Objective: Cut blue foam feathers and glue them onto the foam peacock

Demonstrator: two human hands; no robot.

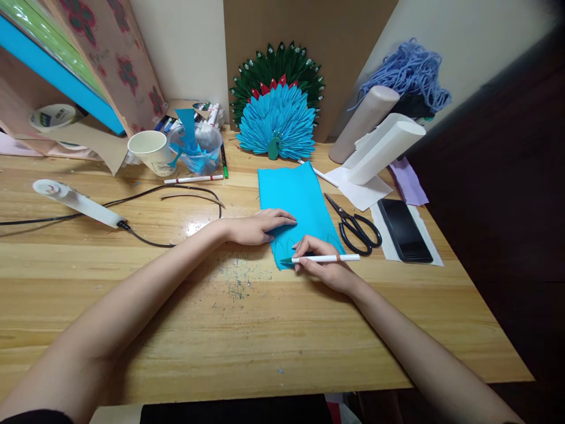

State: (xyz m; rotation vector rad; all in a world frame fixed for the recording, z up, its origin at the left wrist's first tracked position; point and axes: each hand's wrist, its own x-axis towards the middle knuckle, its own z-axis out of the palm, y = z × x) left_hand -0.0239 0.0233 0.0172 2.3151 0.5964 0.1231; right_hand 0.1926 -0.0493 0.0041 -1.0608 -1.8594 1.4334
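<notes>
A blue sheet lies on the wooden table, with faint leaf-like outlines drawn near its lower edge. My left hand rests flat on the sheet's left side, fingers stretched out and holding nothing. In my right hand is a white marker with a green tip, which meets the sheet at its lower left corner. Black-handled scissors lie just right of the sheet. Behind it stands a peacock figure with blue, red and green petals.
At the left are a glue gun with its cable, a paper cup and a plastic tub of blue scraps. Rolled paper, blue yarn and a phone are at the right.
</notes>
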